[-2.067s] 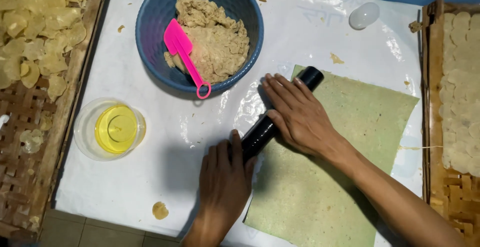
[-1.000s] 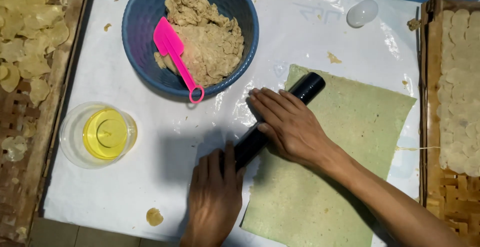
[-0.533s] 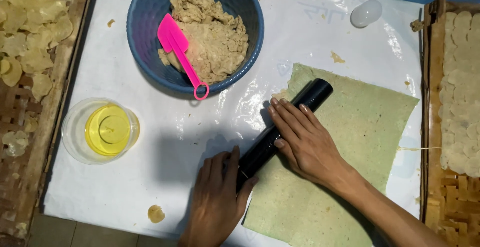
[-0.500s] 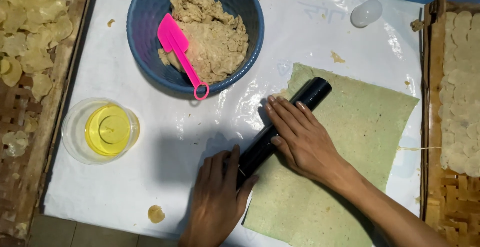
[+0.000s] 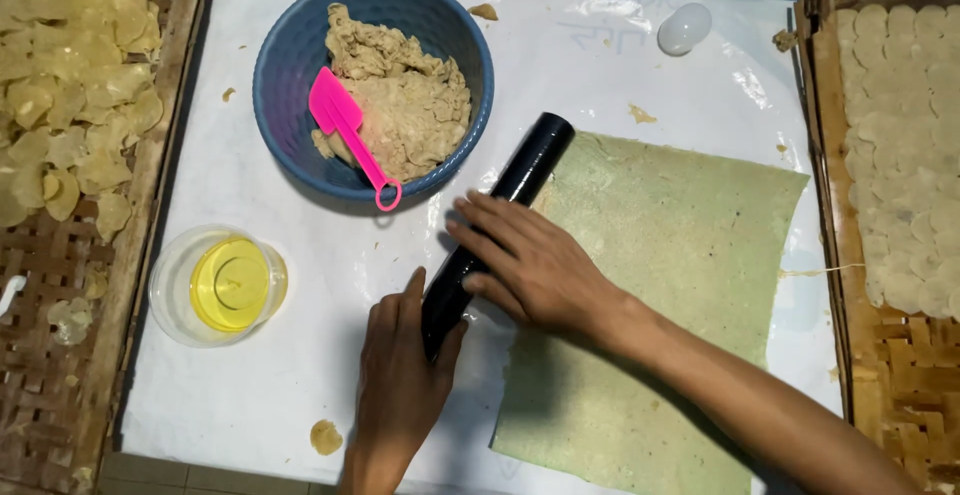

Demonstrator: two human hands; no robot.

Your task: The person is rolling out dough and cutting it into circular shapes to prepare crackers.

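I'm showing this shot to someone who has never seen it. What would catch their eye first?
Probably the two hands on the black rolling pin: the left hand at its near end, the right hand flat across its middle, at the left edge of the thin greenish dough sheet. Next, the bright pink spatula in the blue bowl of beige dough up left.

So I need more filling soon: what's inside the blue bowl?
The blue bowl holds lumpy tan dough with a pink spatula lying on it; the bowl's bottom beneath is covered.
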